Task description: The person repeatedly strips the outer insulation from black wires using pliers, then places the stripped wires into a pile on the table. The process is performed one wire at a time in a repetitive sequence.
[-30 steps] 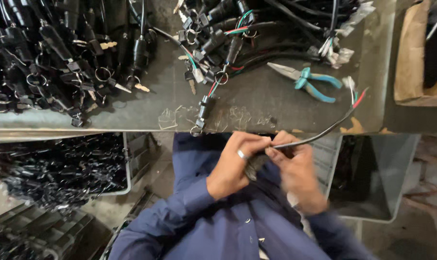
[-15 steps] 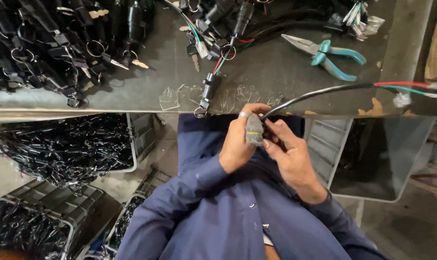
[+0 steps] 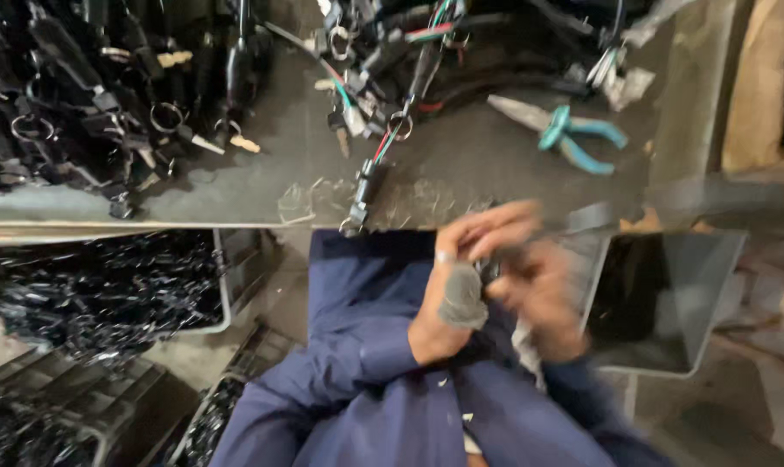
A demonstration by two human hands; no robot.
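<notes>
One pair of pliers (image 3: pixel 558 131) with blue-green handles lay at the upper right of the frame, on a dark grey counter (image 3: pixel 262 186). At the upper left sat a big pile of black plugs and metal rings (image 3: pixel 89 104), too many to count. More black cables (image 3: pixel 427 52) with red and green wires lay at the top middle, and one black plug (image 3: pixel 362 197) pointed down near the counter's front edge.

Below the counter, in the middle of the frame, both hands met close together. The left hand (image 3: pixel 461 277) had a grey wrap on its thumb, and its grip was closed around a small dark part (image 3: pixel 489 270). The right hand (image 3: pixel 543 298) was blurred, right beside the left and touching the same part; I could not tell if its grip was closed. Both sleeves were dark blue.

At the left, a tray (image 3: pixel 224 294) held a heap of black cables. One grey bin (image 3: pixel 669 294) stood at the right, dark inside. A tan board (image 3: pixel 759 86) stood at the far upper right.
</notes>
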